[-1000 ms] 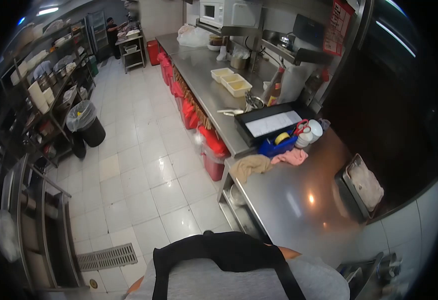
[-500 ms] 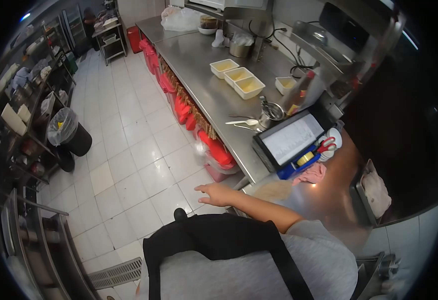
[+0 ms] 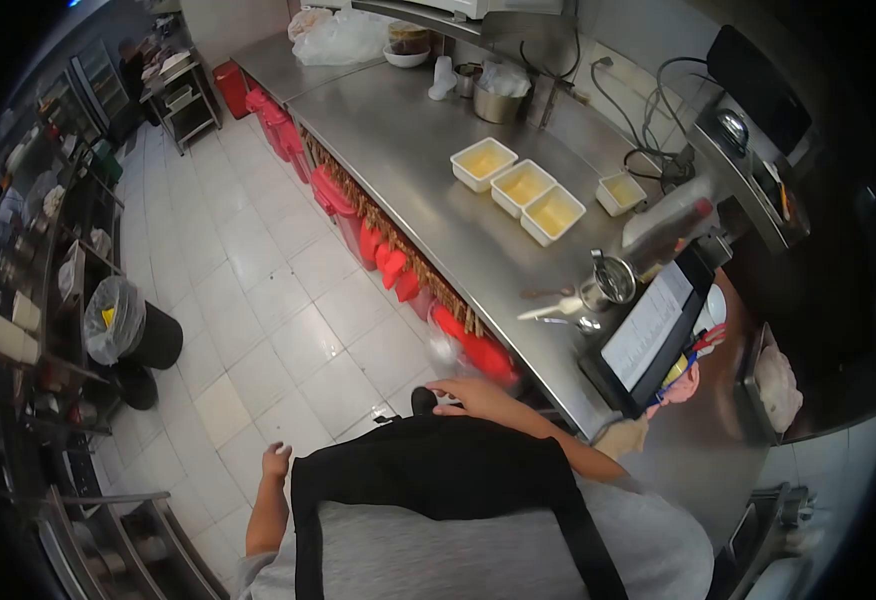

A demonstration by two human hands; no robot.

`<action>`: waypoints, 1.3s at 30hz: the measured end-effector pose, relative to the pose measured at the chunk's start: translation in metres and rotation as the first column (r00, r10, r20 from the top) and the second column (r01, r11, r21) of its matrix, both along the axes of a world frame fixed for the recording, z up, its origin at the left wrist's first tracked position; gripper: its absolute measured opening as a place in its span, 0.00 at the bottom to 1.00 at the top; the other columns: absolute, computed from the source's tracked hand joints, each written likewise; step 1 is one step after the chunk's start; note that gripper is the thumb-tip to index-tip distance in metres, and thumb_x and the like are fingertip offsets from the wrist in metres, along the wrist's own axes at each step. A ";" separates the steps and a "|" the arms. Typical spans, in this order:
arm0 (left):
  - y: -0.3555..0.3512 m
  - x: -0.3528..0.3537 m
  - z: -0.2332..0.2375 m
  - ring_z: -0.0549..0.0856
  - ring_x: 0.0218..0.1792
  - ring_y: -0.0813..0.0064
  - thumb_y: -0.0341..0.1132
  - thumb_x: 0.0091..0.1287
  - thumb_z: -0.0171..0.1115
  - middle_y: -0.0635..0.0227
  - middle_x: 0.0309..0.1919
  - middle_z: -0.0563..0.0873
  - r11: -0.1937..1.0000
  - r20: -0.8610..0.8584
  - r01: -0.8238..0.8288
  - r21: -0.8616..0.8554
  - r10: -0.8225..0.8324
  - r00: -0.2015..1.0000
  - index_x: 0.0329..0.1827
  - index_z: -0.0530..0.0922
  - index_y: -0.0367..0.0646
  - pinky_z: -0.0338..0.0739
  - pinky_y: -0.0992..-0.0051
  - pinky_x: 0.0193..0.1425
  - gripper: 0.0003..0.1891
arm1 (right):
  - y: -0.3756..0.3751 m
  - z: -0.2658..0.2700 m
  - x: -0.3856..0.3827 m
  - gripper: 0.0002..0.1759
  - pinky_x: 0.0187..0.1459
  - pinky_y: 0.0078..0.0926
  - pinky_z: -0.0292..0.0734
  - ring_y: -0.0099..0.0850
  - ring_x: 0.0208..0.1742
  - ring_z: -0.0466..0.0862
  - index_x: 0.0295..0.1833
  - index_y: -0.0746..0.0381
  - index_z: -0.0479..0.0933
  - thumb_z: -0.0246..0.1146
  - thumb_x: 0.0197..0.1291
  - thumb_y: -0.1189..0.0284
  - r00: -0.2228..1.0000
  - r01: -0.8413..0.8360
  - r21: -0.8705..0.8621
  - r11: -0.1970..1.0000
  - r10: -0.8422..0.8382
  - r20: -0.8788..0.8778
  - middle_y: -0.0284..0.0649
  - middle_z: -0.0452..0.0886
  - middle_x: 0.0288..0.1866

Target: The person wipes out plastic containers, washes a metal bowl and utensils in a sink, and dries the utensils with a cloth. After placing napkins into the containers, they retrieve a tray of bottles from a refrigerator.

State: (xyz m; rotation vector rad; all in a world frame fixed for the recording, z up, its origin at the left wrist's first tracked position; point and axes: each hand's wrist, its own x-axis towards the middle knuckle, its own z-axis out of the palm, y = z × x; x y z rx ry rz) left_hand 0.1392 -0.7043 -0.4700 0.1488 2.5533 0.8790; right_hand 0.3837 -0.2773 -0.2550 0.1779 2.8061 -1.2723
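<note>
White tiled floor (image 3: 258, 290); long steel counter (image 3: 398, 150) at right; metal shelving (image 3: 43, 270) and black bin (image 3: 153, 340) at left.

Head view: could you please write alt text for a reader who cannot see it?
A person stands beside a steel counter, right hand open near red bins, left hand at their side. Four white tubs sit on the counter.

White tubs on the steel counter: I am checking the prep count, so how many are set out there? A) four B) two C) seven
A: three white tubs stand in a diagonal row on the steel counter, and a smaller tub stands apart, further right in the picture; all four hold something yellowish.
</note>
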 end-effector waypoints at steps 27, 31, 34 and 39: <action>0.236 -0.361 -0.038 0.70 0.54 0.49 0.46 0.52 0.69 0.42 0.54 0.66 0.976 -0.210 0.217 0.025 -0.208 0.955 0.66 0.62 0.43 0.68 0.60 0.59 0.39 | 0.323 0.459 -0.407 0.22 0.53 0.33 0.73 0.42 0.53 0.78 0.56 0.60 0.74 0.65 0.55 0.65 0.697 0.560 0.700 0.443 0.205 -0.687 0.46 0.78 0.55; 0.260 -0.505 -0.077 0.71 0.53 0.51 0.45 0.51 0.70 0.46 0.53 0.68 0.932 -0.257 0.354 0.081 -0.323 0.911 0.64 0.65 0.42 0.70 0.61 0.57 0.38 | 0.426 0.523 -0.499 0.28 0.61 0.35 0.67 0.45 0.60 0.74 0.58 0.58 0.74 0.64 0.54 0.56 0.570 0.808 0.572 0.144 0.054 -0.820 0.51 0.74 0.59; 0.268 -0.566 -0.066 0.73 0.52 0.53 0.42 0.50 0.71 0.48 0.52 0.69 0.924 -0.216 0.357 0.135 -0.324 0.921 0.62 0.66 0.41 0.73 0.63 0.55 0.35 | 0.484 0.539 -0.520 0.20 0.58 0.35 0.70 0.45 0.56 0.77 0.52 0.52 0.78 0.61 0.56 0.56 0.443 0.861 0.494 -0.121 -0.296 -0.846 0.48 0.78 0.53; 0.345 -0.604 0.065 0.72 0.57 0.52 0.27 0.51 0.66 0.50 0.59 0.67 0.876 -0.221 0.299 0.378 -0.229 0.948 0.65 0.63 0.41 0.75 0.63 0.56 0.35 | 0.452 0.534 -0.546 0.12 0.39 0.38 0.74 0.46 0.37 0.80 0.39 0.58 0.79 0.58 0.60 0.61 0.130 0.991 0.130 0.043 0.007 -0.991 0.44 0.82 0.35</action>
